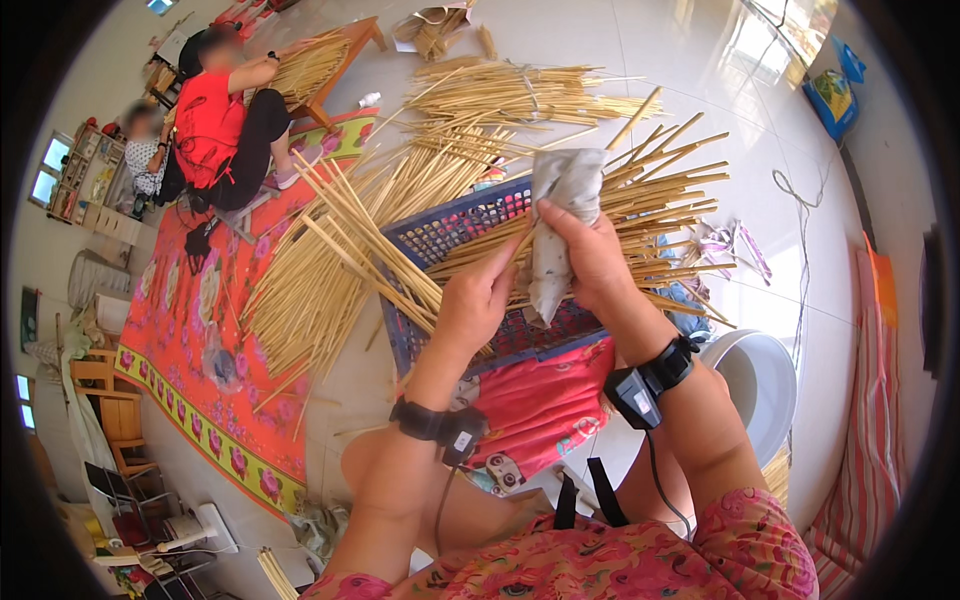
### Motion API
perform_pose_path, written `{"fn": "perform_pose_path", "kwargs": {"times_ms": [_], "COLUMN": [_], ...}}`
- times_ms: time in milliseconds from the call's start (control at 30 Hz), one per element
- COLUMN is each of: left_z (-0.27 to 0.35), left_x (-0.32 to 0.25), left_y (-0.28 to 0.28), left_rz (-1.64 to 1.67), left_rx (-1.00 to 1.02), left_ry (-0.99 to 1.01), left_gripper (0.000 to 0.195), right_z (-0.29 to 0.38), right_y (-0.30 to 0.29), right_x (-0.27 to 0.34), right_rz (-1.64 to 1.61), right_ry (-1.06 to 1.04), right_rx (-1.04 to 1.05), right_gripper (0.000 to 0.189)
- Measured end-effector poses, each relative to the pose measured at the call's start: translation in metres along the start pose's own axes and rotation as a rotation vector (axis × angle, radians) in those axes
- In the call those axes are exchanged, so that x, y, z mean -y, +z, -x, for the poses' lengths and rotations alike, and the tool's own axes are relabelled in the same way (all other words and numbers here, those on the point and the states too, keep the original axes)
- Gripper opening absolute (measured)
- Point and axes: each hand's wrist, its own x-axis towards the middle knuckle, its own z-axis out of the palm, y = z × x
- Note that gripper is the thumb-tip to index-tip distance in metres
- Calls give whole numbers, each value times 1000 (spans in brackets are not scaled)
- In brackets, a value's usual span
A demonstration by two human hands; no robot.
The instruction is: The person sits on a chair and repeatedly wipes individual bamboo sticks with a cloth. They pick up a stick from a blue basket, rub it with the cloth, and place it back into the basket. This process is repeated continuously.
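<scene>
My right hand (589, 251) is closed around a folded grey cloth (566, 180), which wraps a straw-coloured plant stalk (636, 118). The stalk's upper end sticks out past the cloth at the top right. Close on the left, my left hand (476, 300) has its fingers together at the stalk's lower part, where the grip is partly hidden. Under both hands is a dark blue perforated plastic basket (457, 219). Many loose stalks (660, 195) lie across it and jut out to the right. More stalks (367, 247) cross its left corner.
A pile of stalks (315, 300) covers part of a red floral mat (202, 292). Tied bundles (510, 90) lie beyond the basket. A white bucket (757, 390) stands at my right. Two people (214, 127) sit at the upper left, one beside a wooden table (360, 45).
</scene>
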Motion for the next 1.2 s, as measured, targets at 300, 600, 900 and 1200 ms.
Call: {"fn": "perform_pose_path", "kwargs": {"times_ms": [300,600,900,1200], "left_z": [-6,-4,-3,6], "left_x": [-1,7,28,29], "left_y": [-18,-29,-102,-74], "left_rz": [155,386,859,827], "left_rx": [-136,-280,-873,-505], "left_ry": [-88,-212,-348,-457], "left_gripper": [25,17,17,23], "right_z": [-14,14,13,15], "right_y": [-20,6,-7,1], "right_x": [15,-19,5,-1], "right_rz": [720,999,1682,1531], "right_ry": [-167,-246,-362,-351], "right_rx": [340,541,587,586], "right_gripper": [33,38,38,32]}}
